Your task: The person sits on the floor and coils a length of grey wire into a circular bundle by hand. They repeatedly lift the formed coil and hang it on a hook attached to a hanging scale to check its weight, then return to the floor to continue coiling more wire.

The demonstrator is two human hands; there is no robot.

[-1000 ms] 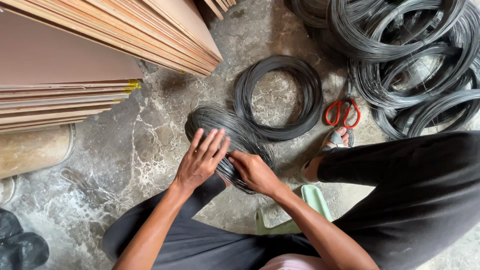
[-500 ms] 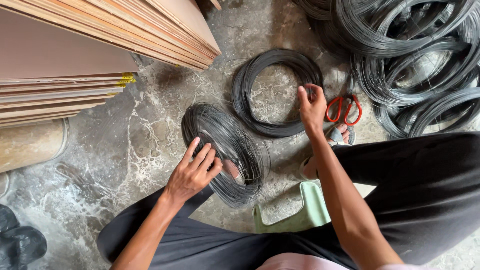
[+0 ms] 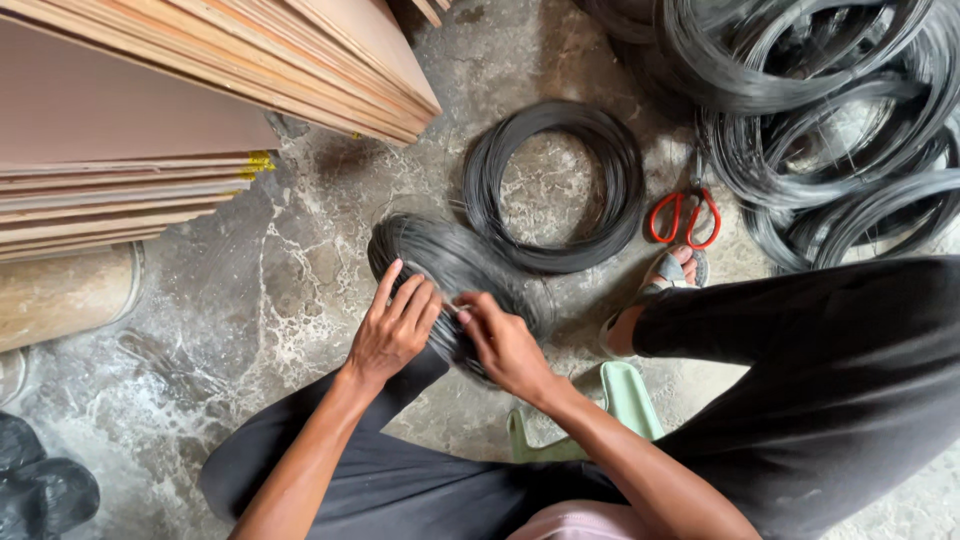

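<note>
On the wire coil (image 3: 440, 262), both hands' fingers (image 3: 410, 300).

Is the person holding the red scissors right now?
No, the red scissors lie on the floor by the foot, while the left hand and right hand grip the wire coil.

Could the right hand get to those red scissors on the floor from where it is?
Probably yes. The right hand is on the small wire coil, and the red scissors lie in the open by the sandalled foot, with only bare floor and that foot between.
</note>
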